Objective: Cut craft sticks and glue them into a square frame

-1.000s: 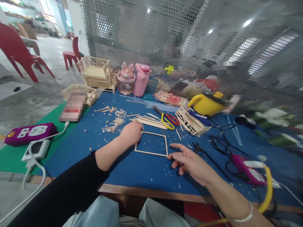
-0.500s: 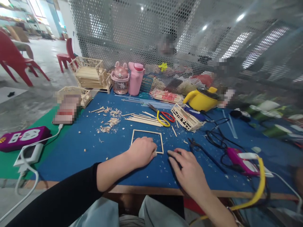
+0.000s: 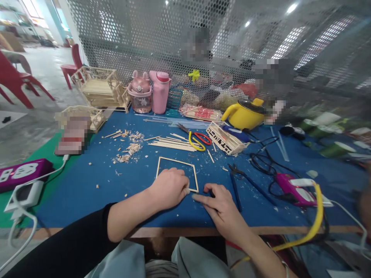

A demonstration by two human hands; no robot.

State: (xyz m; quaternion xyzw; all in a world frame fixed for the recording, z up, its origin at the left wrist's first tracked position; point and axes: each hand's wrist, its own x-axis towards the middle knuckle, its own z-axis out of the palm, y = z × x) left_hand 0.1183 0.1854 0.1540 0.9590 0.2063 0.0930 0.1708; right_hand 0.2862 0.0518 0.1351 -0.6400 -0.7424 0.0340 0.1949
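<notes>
A square frame of thin wooden sticks (image 3: 175, 160) lies flat on the blue mat (image 3: 95, 193) in front of me. My left hand (image 3: 169, 188) rests on the frame's near side, its fingers curled and its thumb pressed against the stick by the near right corner. My right hand (image 3: 219, 204) lies on the mat just right of that corner. Its index finger stretches left until it almost meets the left thumb, the other fingers are bent, and nothing shows in it.
Loose sticks (image 3: 174, 145), yellow-and-red scissors (image 3: 199, 139) and a small stick lattice (image 3: 226, 141) lie beyond the frame. Pliers (image 3: 240, 180) and a pink glue gun (image 3: 292, 189) with cables sit to the right. Shavings (image 3: 129, 148), a pink bottle (image 3: 160, 91), a yellow pot (image 3: 246, 116) and a purple power strip (image 3: 20, 173) stand around.
My left hand came from the frame's far left corner to its near side. My right hand slid in from the right to the near right corner, its fingers now bent.
</notes>
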